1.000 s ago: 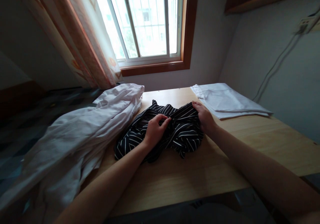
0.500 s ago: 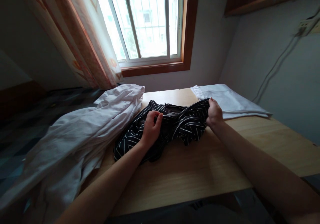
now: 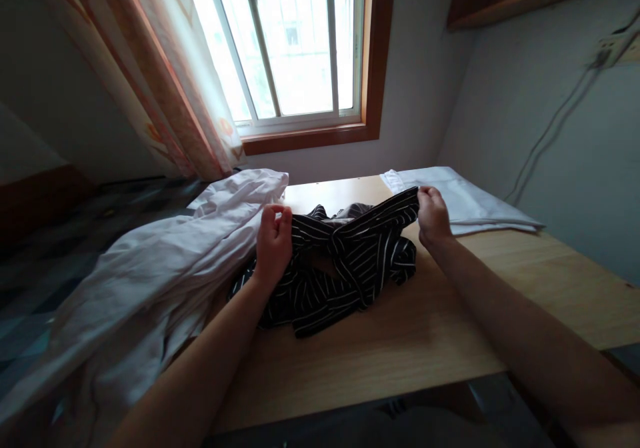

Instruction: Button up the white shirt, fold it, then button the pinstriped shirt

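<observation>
fingers (image 3: pixel 284 219), left and right, pinch the black striped garment (image 3: pixel 363 261).

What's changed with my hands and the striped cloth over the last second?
Your left hand has moved left and your right hand right, spreading the black striped cloth so its upper edge stretches between them. Both hold it. The rumpled white cloth and folded white cloth stayed put.

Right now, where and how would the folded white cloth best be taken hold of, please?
Probably by the near edge of the folded white cloth, right of the right hand, coming from the near side: it lies flat on the table, and that stretch of edge is uncovered.
</observation>
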### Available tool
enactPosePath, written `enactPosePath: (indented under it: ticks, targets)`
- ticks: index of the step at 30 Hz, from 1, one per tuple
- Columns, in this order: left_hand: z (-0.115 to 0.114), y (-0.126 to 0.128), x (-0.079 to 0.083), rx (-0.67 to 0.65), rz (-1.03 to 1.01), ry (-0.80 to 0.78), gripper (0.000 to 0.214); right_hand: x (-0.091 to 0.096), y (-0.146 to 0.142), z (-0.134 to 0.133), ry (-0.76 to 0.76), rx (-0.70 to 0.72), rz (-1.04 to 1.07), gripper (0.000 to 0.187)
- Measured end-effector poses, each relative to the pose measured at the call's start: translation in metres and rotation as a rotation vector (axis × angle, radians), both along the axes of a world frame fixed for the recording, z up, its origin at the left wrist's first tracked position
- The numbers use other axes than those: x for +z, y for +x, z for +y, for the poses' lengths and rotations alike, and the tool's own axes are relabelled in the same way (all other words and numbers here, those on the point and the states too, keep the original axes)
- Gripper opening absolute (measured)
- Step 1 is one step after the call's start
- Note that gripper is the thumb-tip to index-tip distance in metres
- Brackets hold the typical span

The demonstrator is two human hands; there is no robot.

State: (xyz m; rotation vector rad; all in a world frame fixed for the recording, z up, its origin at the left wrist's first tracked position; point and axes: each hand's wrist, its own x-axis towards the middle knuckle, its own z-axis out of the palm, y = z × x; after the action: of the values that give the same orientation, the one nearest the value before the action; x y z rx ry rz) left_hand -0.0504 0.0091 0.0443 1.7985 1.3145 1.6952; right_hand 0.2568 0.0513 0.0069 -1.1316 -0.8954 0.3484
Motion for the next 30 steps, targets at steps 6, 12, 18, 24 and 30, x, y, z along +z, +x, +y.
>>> enactPosePath:
  ticks: [6,12,18,24,30]
  targets:
    - [0.008,0.008,-0.019,-0.092,-0.164,-0.209,0.028,0.027,-0.039,-0.051,0.152,0.234,-0.786,0.032]
    - [0.009,0.016,-0.026,-0.157,-0.264,-0.351,0.034,0.023,-0.066,-0.068,0.146,0.560,-0.995,0.018]
    - [0.008,0.017,-0.022,-0.162,-0.259,-0.351,0.028,0.014,-0.065,-0.060,0.052,0.704,-0.677,0.011]
    - [0.005,0.018,-0.025,-0.176,-0.011,-0.294,0.020,0.018,-0.069,-0.064,-0.043,0.781,-0.579,0.017]
    - [-0.016,0.027,-0.015,-0.032,0.462,0.169,0.015,0.019,-0.072,-0.067,-0.071,0.796,-0.615,0.021]
